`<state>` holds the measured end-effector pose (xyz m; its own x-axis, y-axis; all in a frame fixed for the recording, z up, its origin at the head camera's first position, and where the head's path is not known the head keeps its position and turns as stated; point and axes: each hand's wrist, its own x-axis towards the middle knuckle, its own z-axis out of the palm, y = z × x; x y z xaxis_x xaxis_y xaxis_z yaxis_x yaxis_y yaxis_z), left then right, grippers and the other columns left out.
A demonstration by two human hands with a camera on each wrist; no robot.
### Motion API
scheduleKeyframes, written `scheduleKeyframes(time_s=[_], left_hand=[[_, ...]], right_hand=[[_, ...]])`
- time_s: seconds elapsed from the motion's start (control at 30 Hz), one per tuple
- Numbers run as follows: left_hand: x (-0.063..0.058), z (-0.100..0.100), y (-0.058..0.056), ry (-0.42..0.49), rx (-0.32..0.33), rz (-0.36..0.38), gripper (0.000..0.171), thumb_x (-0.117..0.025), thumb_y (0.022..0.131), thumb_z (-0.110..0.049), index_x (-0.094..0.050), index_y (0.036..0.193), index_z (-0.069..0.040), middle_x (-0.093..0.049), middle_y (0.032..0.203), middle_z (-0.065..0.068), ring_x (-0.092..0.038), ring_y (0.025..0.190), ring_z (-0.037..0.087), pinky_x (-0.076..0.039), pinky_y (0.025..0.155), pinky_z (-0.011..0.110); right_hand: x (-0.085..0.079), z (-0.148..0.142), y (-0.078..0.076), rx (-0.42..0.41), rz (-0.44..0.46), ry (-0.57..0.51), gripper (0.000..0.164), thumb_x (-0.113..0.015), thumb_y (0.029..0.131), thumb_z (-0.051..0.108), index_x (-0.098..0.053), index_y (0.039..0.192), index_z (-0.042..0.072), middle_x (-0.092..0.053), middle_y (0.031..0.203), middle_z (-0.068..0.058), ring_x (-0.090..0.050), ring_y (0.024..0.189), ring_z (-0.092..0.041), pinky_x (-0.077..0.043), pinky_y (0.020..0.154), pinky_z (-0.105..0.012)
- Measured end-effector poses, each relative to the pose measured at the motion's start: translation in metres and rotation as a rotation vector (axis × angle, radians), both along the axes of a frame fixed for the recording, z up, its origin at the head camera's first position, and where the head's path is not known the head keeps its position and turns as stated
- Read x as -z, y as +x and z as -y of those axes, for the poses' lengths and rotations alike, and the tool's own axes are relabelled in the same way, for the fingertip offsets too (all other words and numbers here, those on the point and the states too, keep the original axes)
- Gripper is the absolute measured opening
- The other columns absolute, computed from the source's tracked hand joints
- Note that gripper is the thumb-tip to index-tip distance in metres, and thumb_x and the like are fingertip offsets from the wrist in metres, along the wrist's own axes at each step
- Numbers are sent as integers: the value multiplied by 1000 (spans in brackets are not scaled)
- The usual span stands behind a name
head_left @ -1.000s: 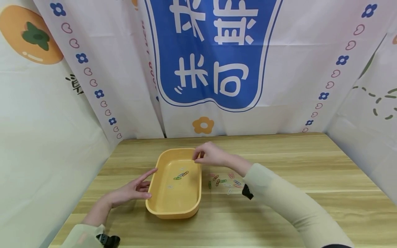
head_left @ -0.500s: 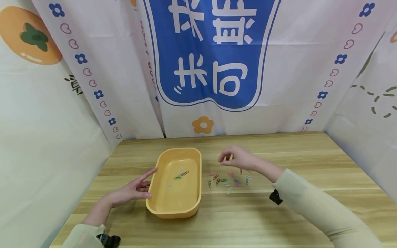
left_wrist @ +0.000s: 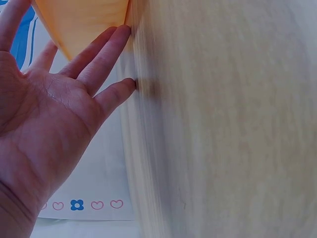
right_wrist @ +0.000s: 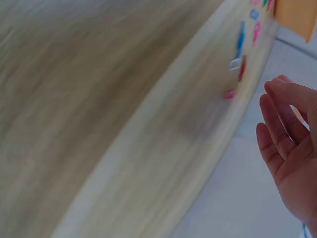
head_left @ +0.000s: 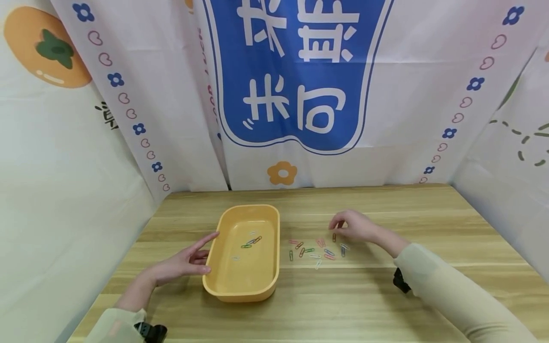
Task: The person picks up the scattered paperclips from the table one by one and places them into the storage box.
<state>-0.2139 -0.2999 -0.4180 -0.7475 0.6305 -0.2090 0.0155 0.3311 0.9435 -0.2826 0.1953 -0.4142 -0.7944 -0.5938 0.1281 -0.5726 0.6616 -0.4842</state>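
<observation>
Left hand (head_left: 184,262): spread, touching left edge of yellow oblong tray (head_left: 244,298) | Right hand (head_left: 356,226): loosely bent, narrow gap | Multicoloured wire paper clips (head_left: 309,250): some in tray, others off its right edge near right hand

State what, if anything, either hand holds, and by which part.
Neither hand visibly holds anything. The left hand touches the left side of the yellow, rounded-rectangular plastic tray; the right hand hovers near multicoloured, looped paper clips.

Head view: high, facing forward-down across worktop (head_left: 343,295). Wrist views: close at fingers (left_wrist: 104,62), steeply tilted. All share yellow tray (head_left: 240,278).
</observation>
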Motion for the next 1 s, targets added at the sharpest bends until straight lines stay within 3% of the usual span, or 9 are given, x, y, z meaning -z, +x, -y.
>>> scheduleKeyframes(time_s=[0.37, 0.73, 1.0], left_hand=[[1, -1, 0, 8, 8, 8, 88, -62, 95, -11, -1, 158, -20, -27, 146, 39, -41, 129, 44, -44, 100, 44], [-3, -2, 1, 24, 16, -3, 88, -61, 95, -8, 1, 157, -16, -27, 145, 40, -41, 129, 45, -46, 98, 40], [-1, -1, 0, 7, 5, 5, 87, -61, 96, -9, -1, 158, -19, -26, 146, 39, -41, 130, 44, -44, 100, 42]], right_hand=[[20, -6, -5, -1, 17, -1, 16, -70, 84, -6, -72, 92, 8, -68, 92, 1, -64, 89, -18, -54, 80, -36], [23, -5, -10, -49, -17, 28, 16, -72, 83, -3, -74, 90, 11, -65, 90, 4, -61, 83, -12, -53, 75, -30], [20, -3, -9, -48, -7, 42, 11, -74, 83, 0, -76, 89, 10, -65, 87, 5, -60, 80, -9, -52, 73, -26]])
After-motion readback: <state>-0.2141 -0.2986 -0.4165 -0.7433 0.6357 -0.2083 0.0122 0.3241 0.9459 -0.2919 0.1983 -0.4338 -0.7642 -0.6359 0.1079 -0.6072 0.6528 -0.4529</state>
